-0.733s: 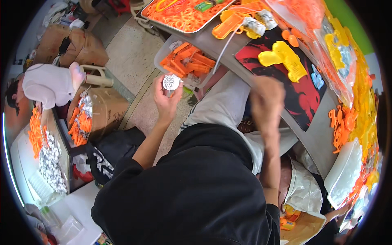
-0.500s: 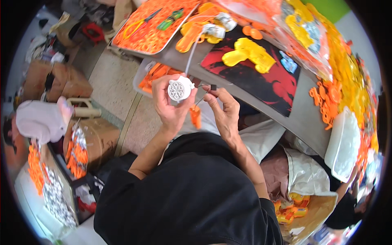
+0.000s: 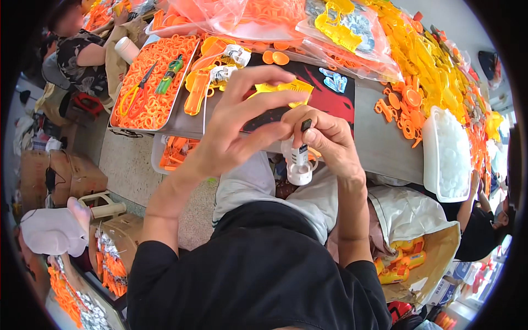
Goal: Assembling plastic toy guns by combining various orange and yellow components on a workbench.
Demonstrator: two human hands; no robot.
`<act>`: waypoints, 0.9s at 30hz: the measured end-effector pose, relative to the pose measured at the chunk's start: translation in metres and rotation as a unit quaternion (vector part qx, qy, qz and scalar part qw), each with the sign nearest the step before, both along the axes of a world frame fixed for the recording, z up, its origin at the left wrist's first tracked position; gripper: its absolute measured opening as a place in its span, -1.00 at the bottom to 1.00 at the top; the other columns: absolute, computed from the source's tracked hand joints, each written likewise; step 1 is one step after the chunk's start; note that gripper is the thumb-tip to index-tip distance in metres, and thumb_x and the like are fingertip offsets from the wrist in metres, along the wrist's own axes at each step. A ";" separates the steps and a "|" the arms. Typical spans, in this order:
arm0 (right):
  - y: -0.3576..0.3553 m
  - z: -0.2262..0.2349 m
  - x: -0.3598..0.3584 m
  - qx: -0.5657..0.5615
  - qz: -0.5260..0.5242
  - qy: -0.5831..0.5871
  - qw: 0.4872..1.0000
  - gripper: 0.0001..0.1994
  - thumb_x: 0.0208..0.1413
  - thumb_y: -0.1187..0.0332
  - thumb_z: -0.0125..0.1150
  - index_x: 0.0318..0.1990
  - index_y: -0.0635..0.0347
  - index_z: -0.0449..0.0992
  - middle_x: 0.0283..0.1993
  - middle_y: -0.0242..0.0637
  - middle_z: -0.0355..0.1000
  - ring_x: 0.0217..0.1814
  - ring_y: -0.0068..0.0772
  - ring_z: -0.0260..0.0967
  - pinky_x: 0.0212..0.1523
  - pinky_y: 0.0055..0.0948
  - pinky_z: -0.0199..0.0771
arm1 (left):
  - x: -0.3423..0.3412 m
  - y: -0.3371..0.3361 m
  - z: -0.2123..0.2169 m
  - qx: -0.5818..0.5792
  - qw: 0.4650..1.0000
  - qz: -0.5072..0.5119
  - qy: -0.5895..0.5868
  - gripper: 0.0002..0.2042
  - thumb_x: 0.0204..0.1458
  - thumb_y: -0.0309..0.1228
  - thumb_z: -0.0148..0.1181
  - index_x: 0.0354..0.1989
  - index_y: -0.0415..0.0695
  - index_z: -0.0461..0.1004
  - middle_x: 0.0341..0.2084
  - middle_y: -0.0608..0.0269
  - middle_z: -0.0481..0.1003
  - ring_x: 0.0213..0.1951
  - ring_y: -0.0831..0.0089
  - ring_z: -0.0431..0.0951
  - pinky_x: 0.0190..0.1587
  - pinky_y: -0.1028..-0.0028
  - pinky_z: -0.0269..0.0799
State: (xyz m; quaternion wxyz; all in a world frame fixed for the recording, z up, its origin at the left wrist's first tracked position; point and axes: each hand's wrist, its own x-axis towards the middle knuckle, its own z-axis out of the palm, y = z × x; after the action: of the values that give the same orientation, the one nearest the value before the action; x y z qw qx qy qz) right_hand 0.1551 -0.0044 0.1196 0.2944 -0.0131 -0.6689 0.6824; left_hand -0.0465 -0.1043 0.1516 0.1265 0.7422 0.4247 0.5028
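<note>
Grey surface (image 3: 382,148) piled with orange pieces (image 3: 412,99); right hand (image 3: 331,142) grips a white plastic part (image 3: 298,159), left hand (image 3: 228,129) hovers alongside, fingers loosely parted.

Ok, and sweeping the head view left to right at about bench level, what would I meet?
Metal tray of orange rings, left hand, right hand, loose pile of orange parts, white tub.
</note>
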 end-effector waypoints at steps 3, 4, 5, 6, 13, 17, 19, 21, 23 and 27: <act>0.008 0.018 0.010 -0.043 0.029 -0.050 0.997 -0.76 0.37 0.24 0.18 -0.15 0.28 0.54 -0.12 -0.25 0.52 -0.14 -0.56 0.40 -0.07 -0.47 0.41 | 0.004 0.036 0.015 -0.007 0.997 -0.073 0.015 -0.66 -0.03 -0.23 0.47 -0.11 -0.12 0.65 0.09 -0.02 0.45 0.18 0.17 0.43 0.24 0.17 0.33; 0.010 0.020 0.014 -0.044 0.025 -0.049 0.997 -0.76 0.37 0.24 0.18 -0.15 0.28 0.54 -0.12 -0.25 0.52 -0.14 -0.56 0.40 -0.07 -0.47 0.41 | 0.006 0.044 0.017 -0.027 0.990 -0.137 -0.023 -0.70 -0.04 -0.25 0.47 -0.16 -0.13 0.67 0.08 -0.03 0.45 0.17 0.20 0.45 0.23 0.18 0.34; 0.011 0.022 0.015 -0.079 0.009 -0.054 0.995 -0.77 0.35 0.26 0.20 -0.11 0.29 0.53 -0.12 -0.26 0.53 -0.12 -0.54 0.43 -0.05 -0.47 0.43 | 0.007 0.051 0.016 -0.023 0.986 -0.151 -0.059 -0.72 -0.02 -0.31 0.48 -0.17 -0.15 0.65 0.08 -0.01 0.45 0.15 0.22 0.47 0.22 0.21 0.35; 0.011 0.025 0.015 -0.114 -0.007 -0.057 0.992 -0.77 0.34 0.29 0.23 -0.08 0.31 0.52 -0.12 -0.28 0.53 -0.10 -0.51 0.47 -0.03 -0.47 0.45 | 0.009 0.055 0.016 -0.024 0.986 -0.153 -0.061 -0.72 -0.02 -0.31 0.48 -0.17 -0.15 0.65 0.08 -0.01 0.45 0.15 0.22 0.47 0.22 0.21 0.35; 0.019 0.001 0.026 -0.102 -0.157 0.146 0.971 -0.94 0.21 0.56 0.21 -0.20 0.31 0.48 -0.28 -0.09 0.54 -0.25 -0.36 0.52 -0.20 -0.41 0.58 | 0.007 0.097 0.013 -0.043 0.995 -0.070 -0.064 -0.68 0.13 -0.25 0.36 -0.05 -0.17 0.53 0.02 0.08 0.50 0.13 0.25 0.49 0.20 0.28 0.36; 0.045 0.013 0.076 -0.019 -0.229 0.094 0.969 -0.94 0.22 0.50 0.22 -0.24 0.32 0.53 -0.36 -0.12 0.52 -0.27 -0.33 0.50 -0.23 -0.40 0.52 | -0.043 0.125 -0.069 -0.027 0.918 0.214 0.331 -0.60 0.03 -0.19 0.40 -0.03 -0.14 0.53 0.05 0.09 0.44 0.17 0.17 0.39 0.23 0.15 0.24; 0.053 0.034 0.095 0.001 -0.251 0.027 0.968 -0.92 0.22 0.49 0.24 -0.21 0.33 0.58 -0.36 -0.17 0.54 -0.28 -0.42 0.51 -0.25 -0.45 0.51 | -0.050 0.127 -0.096 -0.024 0.887 0.242 0.392 -0.60 0.01 -0.19 0.41 -0.04 -0.14 0.53 0.06 0.12 0.44 0.18 0.19 0.37 0.23 0.15 0.22; 0.054 0.051 0.088 0.013 -0.269 -0.118 0.956 -0.90 0.22 0.46 0.24 -0.21 0.32 0.59 -0.38 -0.26 0.52 -0.26 -0.48 0.49 -0.18 -0.44 0.50 | -0.054 0.129 -0.110 -0.020 0.851 0.269 0.451 -0.59 -0.01 -0.19 0.42 -0.04 -0.14 0.53 0.07 0.15 0.43 0.19 0.22 0.35 0.24 0.14 0.19; 0.064 0.039 0.066 0.077 -0.267 -0.273 0.921 -0.84 0.19 0.42 0.29 -0.17 0.33 0.63 -0.36 -0.34 0.55 -0.27 -0.63 0.50 -0.26 -0.57 0.47 | -0.055 0.126 -0.116 -0.021 0.870 0.264 0.416 -0.62 -0.04 -0.23 0.44 -0.09 -0.10 0.50 0.04 0.17 0.42 0.14 0.15 0.38 0.16 0.13 0.26; 0.087 -0.058 0.025 0.140 -0.225 -0.332 0.905 -0.82 0.21 0.39 0.29 -0.19 0.37 0.61 -0.43 -0.36 0.53 -0.34 -0.68 0.41 -0.29 -0.55 0.43 | -0.020 0.121 -0.112 -0.170 0.955 0.189 0.153 -0.57 -0.02 -0.34 0.43 -0.08 -0.14 0.31 -0.08 0.09 0.46 -0.19 0.00 0.57 -0.12 0.19 0.49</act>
State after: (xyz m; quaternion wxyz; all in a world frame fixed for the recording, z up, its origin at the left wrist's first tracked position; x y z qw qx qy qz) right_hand 0.1797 0.0825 0.0612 0.1996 -0.3475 -0.7960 0.4536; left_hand -0.0670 0.0167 0.0400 0.0868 0.6839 0.6504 0.3189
